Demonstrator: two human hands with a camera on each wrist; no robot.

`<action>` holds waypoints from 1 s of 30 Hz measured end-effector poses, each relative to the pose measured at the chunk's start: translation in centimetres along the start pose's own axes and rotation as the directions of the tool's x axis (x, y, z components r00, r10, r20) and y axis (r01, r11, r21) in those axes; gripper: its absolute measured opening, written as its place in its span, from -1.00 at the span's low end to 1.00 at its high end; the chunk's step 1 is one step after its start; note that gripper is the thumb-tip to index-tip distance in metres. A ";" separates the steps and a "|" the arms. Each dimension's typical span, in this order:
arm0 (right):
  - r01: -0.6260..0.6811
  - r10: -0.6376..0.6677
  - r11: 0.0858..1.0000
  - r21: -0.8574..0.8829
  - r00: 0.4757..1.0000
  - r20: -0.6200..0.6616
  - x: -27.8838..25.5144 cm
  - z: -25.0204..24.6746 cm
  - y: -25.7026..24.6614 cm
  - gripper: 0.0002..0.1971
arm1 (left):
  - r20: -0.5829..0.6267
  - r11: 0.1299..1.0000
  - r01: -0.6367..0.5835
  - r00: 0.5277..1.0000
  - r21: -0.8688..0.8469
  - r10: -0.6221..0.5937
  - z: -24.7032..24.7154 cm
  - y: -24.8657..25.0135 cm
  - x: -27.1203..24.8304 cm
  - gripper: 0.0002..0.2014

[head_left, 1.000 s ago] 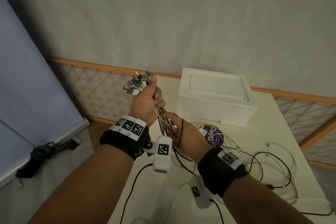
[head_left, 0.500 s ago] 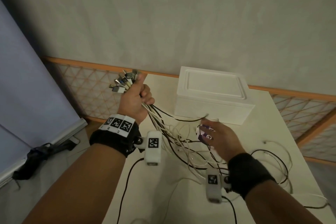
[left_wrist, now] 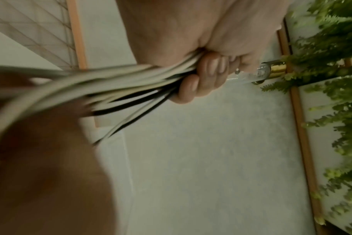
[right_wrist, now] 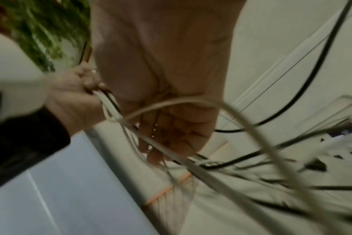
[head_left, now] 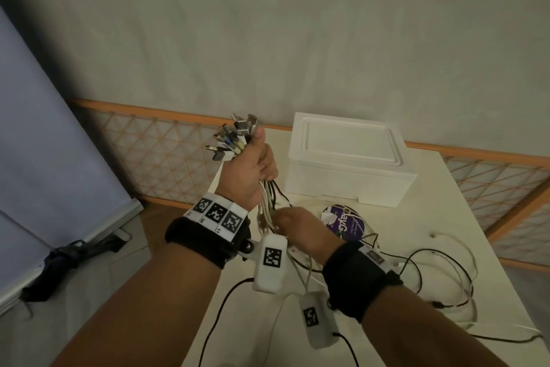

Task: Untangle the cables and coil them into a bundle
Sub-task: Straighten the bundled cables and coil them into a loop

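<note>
My left hand is raised over the table's left edge and grips a thick bundle of white and black cables in its fist. Several USB plugs stick out above the thumb. The left wrist view shows my fingers curled round the strands. My right hand sits just below the left one, fingers hooked into the hanging strands. One white cable loops across its palm. The cables' free ends trail onto the table.
A white foam box stands at the back of the table. A round purple-labelled thing lies just right of my right hand. Loose black and white cables sprawl on the right side. A lattice rail runs behind.
Half a second ago my right hand was out to the right over the purple label, with the strands spread; now it is back up against the bundle, under the left fist. The left hand stayed raised.
</note>
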State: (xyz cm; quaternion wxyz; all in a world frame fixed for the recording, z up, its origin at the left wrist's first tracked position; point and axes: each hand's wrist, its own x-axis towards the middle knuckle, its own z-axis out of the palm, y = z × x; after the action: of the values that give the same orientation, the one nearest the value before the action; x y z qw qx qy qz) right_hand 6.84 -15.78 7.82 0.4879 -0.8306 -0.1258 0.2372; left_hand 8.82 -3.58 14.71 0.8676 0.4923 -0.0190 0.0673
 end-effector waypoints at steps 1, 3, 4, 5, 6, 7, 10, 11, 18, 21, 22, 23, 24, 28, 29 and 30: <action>-0.060 0.066 0.995 -0.077 0.995 0.075 0.3 0.6 0.8 -0.65 | 0.004 1.000 -0.002 1.000 -0.024 0.002 0.0 0.2 -0.1 -0.38; -0.216 0.222 0.975 -0.055 0.962 0.159 0.5 1.4 1.6 -0.70 | 0.026 0.999 -0.005 1.000 -0.043 0.006 0.2 0.6 -0.4 -0.38; -0.304 0.307 0.952 -0.042 0.937 0.167 0.3 1.4 1.8 -0.72 | 0.045 0.999 -0.014 0.999 -0.044 0.016 0.3 0.7 -0.5 -0.38; -0.384 0.386 0.922 -0.043 0.907 0.171 0.3 1.1 2.5 -0.73 | 0.061 0.999 -0.023 0.998 -0.049 0.026 0.3 1.1 -0.6 -0.38; -0.435 0.439 0.898 -0.065 0.883 0.168 0.1 0.5 3.2 -0.71 | 0.063 0.998 -0.027 0.998 -0.055 0.031 0.2 1.5 -0.5 -0.38; -0.465 0.471 0.882 -0.078 0.866 0.166 -0.1 -0.4 4.3 -0.66 | 0.050 0.998 -0.028 0.998 -0.063 0.031 -0.2 2.1 -0.4 -0.38; -0.533 0.525 0.845 0.041 0.841 0.133 -1.4 -3.3 7.4 -0.62 | -0.059 0.995 -0.030 0.998 -0.096 0.024 -2.1 2.9 0.0 -0.37; -0.561 0.544 0.813 0.158 0.827 0.142 -2.0 -4.1 8.2 -0.65 | -0.102 0.994 -0.028 0.995 -0.103 0.018 -2.8 2.6 0.0 -0.36; -0.009 0.522 0.321 0.947 0.836 -0.169 -3.8 -8.9 12.6 -0.46 | -0.219 0.973 -0.025 0.975 -0.229 -0.027 -5.2 -0.4 -0.2 -0.45; -0.016 0.488 0.510 0.860 0.829 -0.274 -4.1 -8.6 12.0 -0.56 | -0.229 0.968 -0.046 0.973 -0.248 -0.012 -5.3 -0.2 0.2 -0.40; -0.100 0.496 0.517 0.850 0.845 -0.202 -4.1 -8.2 11.9 -0.57 | -0.241 0.965 -0.054 0.971 -0.258 -0.010 -5.4 0.1 0.4 -0.37; -0.262 0.522 0.600 0.756 0.844 -0.122 -4.5 -7.9 11.6 -0.57 | -0.248 0.963 -0.062 0.969 -0.263 -0.006 -5.6 0.3 0.6 -0.34; -0.439 0.579 0.669 0.600 0.814 -0.050 -4.8 -7.5 10.8 -0.56 | -0.248 0.962 -0.068 0.969 -0.265 0.000 -5.6 0.6 0.8 -0.33; -0.312 0.282 0.809 -0.498 0.949 -0.137 -3.3 -6.6 7.4 -0.75 | -0.221 0.975 -0.040 0.975 -0.217 -0.009 -4.7 0.1 0.7 -0.38; -0.168 0.105 0.892 -0.419 0.980 -0.168 -3.0 -6.1 5.5 -0.80 | -0.203 0.980 -0.014 0.979 -0.200 -0.027 -4.2 -0.3 0.6 -0.40; -0.021 -0.032 0.975 -0.221 0.972 -0.233 -2.9 -5.4 3.7 -0.84 | -0.181 0.982 0.015 0.982 -0.188 -0.049 -3.6 -0.6 0.5 -0.40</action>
State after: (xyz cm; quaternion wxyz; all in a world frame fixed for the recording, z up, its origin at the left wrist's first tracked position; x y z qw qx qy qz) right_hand 7.06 -22.93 7.57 0.4041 -0.9017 -0.0954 0.1203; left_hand 9.26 -0.74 12.36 0.9088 0.4010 0.0633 0.0966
